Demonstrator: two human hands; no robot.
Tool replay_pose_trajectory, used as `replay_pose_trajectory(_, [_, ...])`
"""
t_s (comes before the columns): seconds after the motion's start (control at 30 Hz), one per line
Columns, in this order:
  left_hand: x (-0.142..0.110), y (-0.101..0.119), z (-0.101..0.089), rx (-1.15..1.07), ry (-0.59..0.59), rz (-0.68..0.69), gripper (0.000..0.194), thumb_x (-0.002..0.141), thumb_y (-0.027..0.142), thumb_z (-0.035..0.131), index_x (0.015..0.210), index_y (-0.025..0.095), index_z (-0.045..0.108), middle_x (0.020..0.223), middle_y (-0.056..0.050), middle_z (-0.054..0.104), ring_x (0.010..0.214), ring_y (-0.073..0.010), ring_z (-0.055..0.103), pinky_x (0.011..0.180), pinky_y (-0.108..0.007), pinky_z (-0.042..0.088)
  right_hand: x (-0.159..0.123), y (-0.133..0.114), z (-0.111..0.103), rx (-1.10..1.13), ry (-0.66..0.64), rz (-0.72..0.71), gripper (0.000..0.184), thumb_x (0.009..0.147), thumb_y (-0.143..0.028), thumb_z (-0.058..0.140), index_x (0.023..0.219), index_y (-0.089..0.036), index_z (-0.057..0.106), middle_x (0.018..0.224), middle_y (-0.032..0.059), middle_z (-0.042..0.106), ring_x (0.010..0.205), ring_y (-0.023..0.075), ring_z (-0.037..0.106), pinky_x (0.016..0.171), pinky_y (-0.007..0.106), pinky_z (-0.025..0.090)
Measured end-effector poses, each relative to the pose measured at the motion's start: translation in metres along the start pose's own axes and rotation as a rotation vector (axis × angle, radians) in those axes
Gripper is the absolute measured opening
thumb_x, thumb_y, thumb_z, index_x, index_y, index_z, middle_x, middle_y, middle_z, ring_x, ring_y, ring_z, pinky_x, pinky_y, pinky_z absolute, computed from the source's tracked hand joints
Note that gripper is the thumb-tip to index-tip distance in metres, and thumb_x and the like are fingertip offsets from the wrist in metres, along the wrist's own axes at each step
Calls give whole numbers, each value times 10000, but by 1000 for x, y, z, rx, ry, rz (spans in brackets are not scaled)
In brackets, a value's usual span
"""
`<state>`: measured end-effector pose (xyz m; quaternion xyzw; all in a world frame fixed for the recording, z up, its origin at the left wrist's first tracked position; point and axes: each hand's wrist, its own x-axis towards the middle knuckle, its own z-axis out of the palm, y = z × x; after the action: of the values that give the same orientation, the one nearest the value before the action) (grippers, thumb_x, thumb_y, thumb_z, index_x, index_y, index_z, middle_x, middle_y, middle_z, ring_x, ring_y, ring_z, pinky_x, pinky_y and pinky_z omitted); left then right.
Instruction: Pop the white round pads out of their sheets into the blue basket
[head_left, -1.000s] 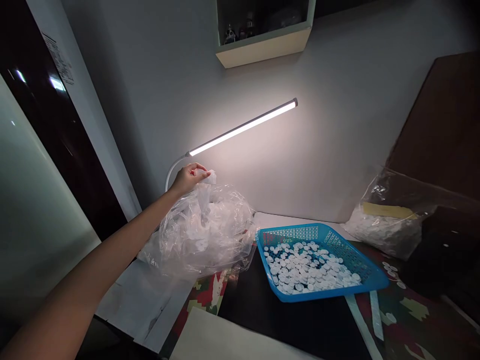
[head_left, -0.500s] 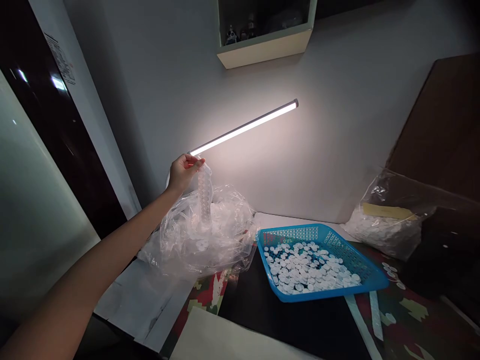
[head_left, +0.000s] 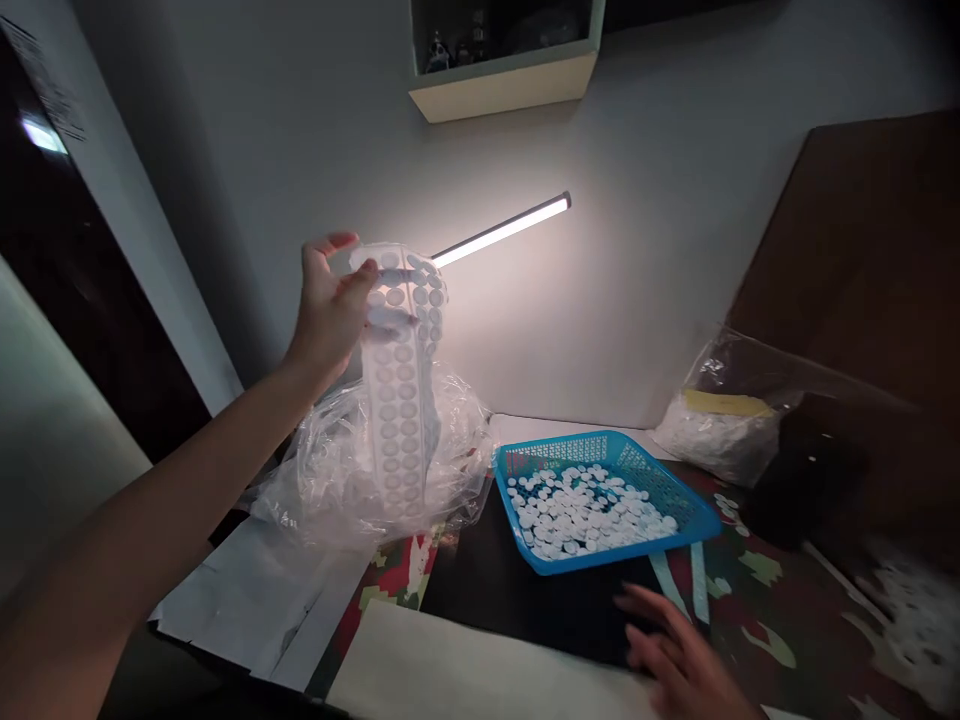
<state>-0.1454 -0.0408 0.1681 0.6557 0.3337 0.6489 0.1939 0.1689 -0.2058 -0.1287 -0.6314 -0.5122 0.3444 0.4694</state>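
My left hand pinches the top of a long translucent strip of round dots set in two columns. The strip folds over near my fingers and hangs down in front of a clear plastic bag with whitish contents. At the lower right, my right hand is slightly blurred, its fingers apart and holding nothing. It hovers in front of a blue plastic basket, not touching it. Many small white discs lie spread in the basket.
A lit tube lamp is on the wall below a cabinet. Another clear bag of white pieces stands at right. Loose discs and pale strips lie beside the basket. A cream sheet lies in front.
My left hand has lifted the dotted strip up and left, so its two columns now show. My right hand has come into view at the lower right. The view has shifted slightly.
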Motion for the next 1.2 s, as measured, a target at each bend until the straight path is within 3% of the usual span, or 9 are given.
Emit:
replay_pose_trajectory(0.1, [-8, 10, 5, 31, -92, 10, 444, 915, 254, 506, 1317, 313, 328, 976, -8, 602, 782, -166, 648, 641, -345, 544, 26, -17, 1, 177, -101, 69, 610, 780, -575, 531, 1238, -177, 467, 1311, 166, 506, 831, 203, 666, 644, 297, 566])
replay_pose_trajectory(0.2, [-13, 10, 7, 80, -166, -38, 224, 905, 248, 500, 1104, 260, 602, 1044, -14, 607, 770, -160, 637, 550, -257, 544, 52, -32, 3, 249, -255, 75, 635, 765, -549, 581, 1259, -181, 425, 1389, 169, 407, 892, 217, 651, 690, 341, 569])
replay_pose_trajectory(0.43, [-22, 8, 16, -83, -298, -175, 231, 872, 178, 480, 1020, 200, 655, 1179, -53, 604, 1047, -244, 583, 554, -231, 552, 83, -53, 32, 317, -200, 128, 659, 663, -544, 666, 1159, -157, 469, 1358, 205, 396, 816, 202, 653, 721, 364, 540])
replay_pose_trajectory(0.53, [-30, 7, 23, -172, -319, -188, 229, 854, 154, 481, 970, 197, 674, 1152, -39, 621, 1094, -237, 570, 666, -255, 565, 66, -69, 41, 337, -295, -33, 542, 734, -518, 634, 1148, -202, 484, 1330, 136, 450, 949, 222, 622, 775, 364, 531])
replay_pose_trajectory(0.63, [-47, 10, 35, -210, -357, -213, 205, 832, 148, 509, 922, 206, 684, 1096, -20, 645, 1041, -219, 605, 704, -263, 569, 43, -94, 43, 363, -354, -264, 611, 784, -415, 654, 1310, -284, 371, 1411, 69, 389, 1274, 218, 405, 1029, 386, 379])
replay_pose_trajectory(0.73, [-72, 17, 48, -249, -586, -282, 299, 819, 226, 599, 1117, 201, 597, 1046, -59, 659, 787, -184, 679, 593, -255, 579, 31, -123, 41, 484, -340, -390, 758, 746, -374, 713, 1371, -332, 286, 1445, 41, 349, 1337, 210, 320, 1099, 413, 279])
replay_pose_trajectory(0.83, [-94, 19, 55, -315, -773, -306, 555, 851, 267, 600, 1351, 303, 361, 1022, -50, 674, 694, -179, 694, 535, -248, 574, 32, -146, 36, 676, -249, -389, 653, 726, -384, 730, 1286, -327, 399, 1301, 35, 505, 1217, 200, 467, 1042, 383, 361])
replay_pose_trajectory(1.0, [-107, 8, 60, -254, -806, -323, 624, 851, 310, 608, 1390, 305, 295, 934, -34, 683, 696, -168, 683, 558, -244, 566, 35, -156, 24, 793, -141, -316, 216, 765, -321, 709, 942, -243, 613, 858, -25, 638, 797, 100, 614, 721, 198, 501])
replay_pose_trajectory(1.2, [-134, 1, 63, -34, -490, -83, 427, 826, 265, 636, 1225, 230, 490, 1260, -73, 540, 1114, -205, 547, 939, -362, 479, 23, -156, 11, 675, 87, -345, 203, 783, -329, 688, 950, -230, 629, 698, -58, 580, 434, 36, 487, 392, 148, 419])
